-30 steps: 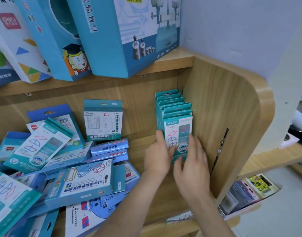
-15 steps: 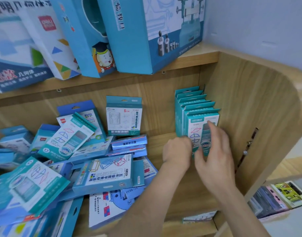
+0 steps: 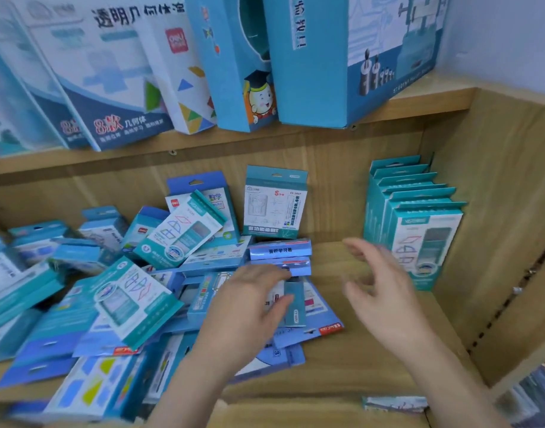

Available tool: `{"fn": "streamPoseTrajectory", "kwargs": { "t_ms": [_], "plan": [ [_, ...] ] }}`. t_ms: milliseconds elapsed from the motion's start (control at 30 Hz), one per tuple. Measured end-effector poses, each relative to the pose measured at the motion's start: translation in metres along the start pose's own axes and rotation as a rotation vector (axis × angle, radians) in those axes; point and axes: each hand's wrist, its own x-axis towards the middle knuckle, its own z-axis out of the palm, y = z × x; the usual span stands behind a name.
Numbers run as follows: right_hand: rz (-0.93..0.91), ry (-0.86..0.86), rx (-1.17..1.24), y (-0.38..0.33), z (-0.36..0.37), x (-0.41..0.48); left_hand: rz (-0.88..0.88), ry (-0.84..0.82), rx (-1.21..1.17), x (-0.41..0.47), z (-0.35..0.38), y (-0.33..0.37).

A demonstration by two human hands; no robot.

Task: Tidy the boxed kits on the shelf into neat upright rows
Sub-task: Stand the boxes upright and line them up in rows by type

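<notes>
My left forearm (image 3: 197, 381) and right forearm (image 3: 450, 384) reach in bare from the near edge. My left grip (image 3: 249, 307) lies palm down at centre, its fingers (image 3: 265, 273) bent forward and the thumb drawn in under them. Whether they clamp on anything I cannot tell. My right grip (image 3: 385, 298) hangs to its right, apart from it, with its fingers spread loose and blurred, holding nothing.
</notes>
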Motion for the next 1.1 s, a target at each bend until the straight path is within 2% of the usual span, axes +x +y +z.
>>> {"fn": "streamPoseTrajectory", "kwargs": {
  "t_ms": [100, 200, 333, 400, 467, 633, 800, 867, 933, 1033, 1100],
  "plan": [
    [-0.126, -0.243, -0.291, 0.000, 0.031, 0.014, -0.022, -0.160, 0.117, -0.022, 0.009, -0.025],
    [-0.181, -0.374, -0.515, -0.001, 0.052, 0.038, 0.015, -0.115, 0.226, -0.031, 0.015, -0.032],
    [-0.254, -0.468, -0.646, 0.005, 0.068, 0.065, 0.061, -0.041, 0.255, -0.033, 0.016, -0.036],
    [-0.276, -0.488, -0.613, 0.010, 0.071, 0.072, 0.084, -0.030, 0.276, -0.034, 0.018, -0.037],
    [-0.267, -0.476, -0.479, 0.011, 0.068, 0.079, 0.096, -0.024, 0.300, -0.034, 0.019, -0.038],
    [-0.134, -0.366, -0.222, -0.004, 0.038, 0.090, 0.125, 0.004, 0.356, -0.033, 0.021, -0.039],
    [-0.021, -0.370, -0.101, -0.009, 0.008, 0.087, 0.095, -0.001, 0.398, -0.030, 0.021, -0.033],
    [0.000, -0.373, -0.103, -0.006, 0.002, 0.087, 0.138, 0.011, 0.385, -0.033, 0.021, -0.024],
    [0.017, -0.378, -0.110, -0.002, -0.002, 0.087, 0.237, -0.027, 0.387, -0.039, 0.025, -0.011],
    [0.051, -0.404, -0.104, 0.004, -0.004, 0.085, 0.367, -0.168, 0.492, -0.043, 0.037, -0.005],
    [0.068, -0.422, -0.080, 0.006, -0.001, 0.083, 0.382, -0.234, 0.550, -0.040, 0.042, -0.007]
  ]
}}
